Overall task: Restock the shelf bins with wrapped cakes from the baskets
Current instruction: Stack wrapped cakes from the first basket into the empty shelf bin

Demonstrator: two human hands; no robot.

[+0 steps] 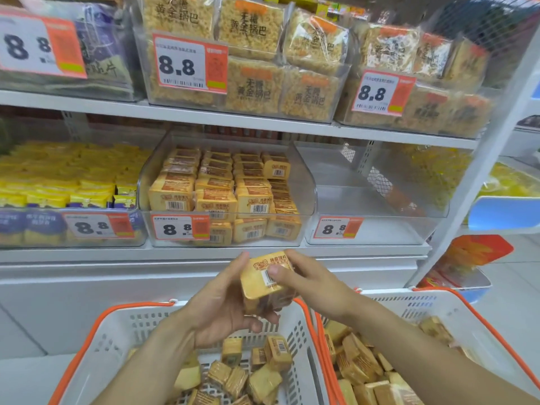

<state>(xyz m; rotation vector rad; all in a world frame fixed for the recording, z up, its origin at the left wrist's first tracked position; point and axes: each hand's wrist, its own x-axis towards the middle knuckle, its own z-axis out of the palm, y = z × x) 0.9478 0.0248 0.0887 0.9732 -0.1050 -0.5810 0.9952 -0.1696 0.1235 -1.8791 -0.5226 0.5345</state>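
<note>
A yellow wrapped cake (261, 283) with a barcode label is held between both hands above the baskets. My left hand (225, 305) cups it from the left and below. My right hand (309, 280) grips its top right, thumb on the label. Two white baskets with orange rims stand below: the left basket (117, 331) and the right basket (455, 314), each with several loose wrapped cakes. Straight ahead on the lower shelf, a clear middle bin (306, 182) holds stacked rows of the same cakes. To its right stands an empty clear bin (377, 200).
A clear bin of yellow and purple packets (67, 185) sits to the left of the middle bin. The upper shelf (233, 119) carries bins of rice crackers with 8.8 price tags. A white upright post (479, 168) borders the shelf on the right.
</note>
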